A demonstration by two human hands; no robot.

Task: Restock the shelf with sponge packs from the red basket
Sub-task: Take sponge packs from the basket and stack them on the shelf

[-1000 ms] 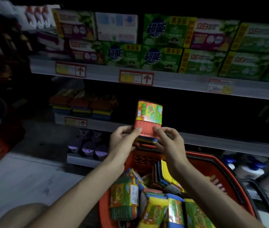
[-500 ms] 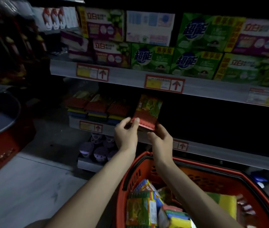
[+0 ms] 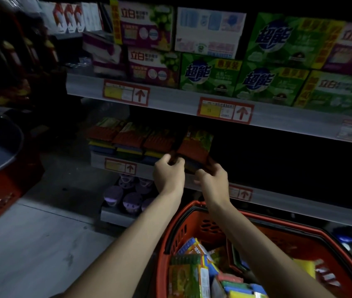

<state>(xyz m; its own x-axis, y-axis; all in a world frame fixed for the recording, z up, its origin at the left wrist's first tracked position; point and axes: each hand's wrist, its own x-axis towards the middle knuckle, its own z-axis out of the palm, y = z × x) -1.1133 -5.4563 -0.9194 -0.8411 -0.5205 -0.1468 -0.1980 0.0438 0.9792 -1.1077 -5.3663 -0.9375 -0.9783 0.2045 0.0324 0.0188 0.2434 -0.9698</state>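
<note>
The left grip (image 3: 168, 175) and right grip (image 3: 212, 179) each pinch a lower corner of the red, green-labelled sponge pack (image 3: 195, 145).

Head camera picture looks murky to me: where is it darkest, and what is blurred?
Head view: dim overall; the boxes on the upper shelf catch the most light; the recess right of the held sponge pack is nearly black; the left hand and right hand gripping it look soft, and the price labels are smeared beyond reading; the shelf edge slants, likely the wide-angle lens.
</note>
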